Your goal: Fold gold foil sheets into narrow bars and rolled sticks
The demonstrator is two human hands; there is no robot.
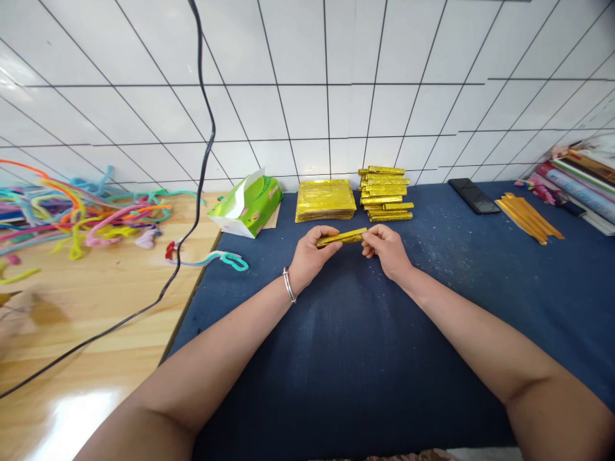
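Observation:
Between my two hands is a narrow folded strip of gold foil paper (348, 237), held level above the dark blue cloth (331, 358). My left hand (314, 255) pinches its left end, thumb in front and fingers behind. At the right end, my right hand (385, 251) grips it between thumb and fingertips. Just beyond my hands lies a stack of flat gold foil sheets (325, 200). Right of that stack, folded gold strips (384, 194) are piled on one another.
A green tissue pack (254, 203) stands left of the sheets. Colourful pipe cleaners (96, 218) cover the wooden table (120, 282). A black cable (207, 147) hangs across the left side. Rightward lie a phone (473, 195), orange-gold strips (528, 218) and stacked books (576, 189).

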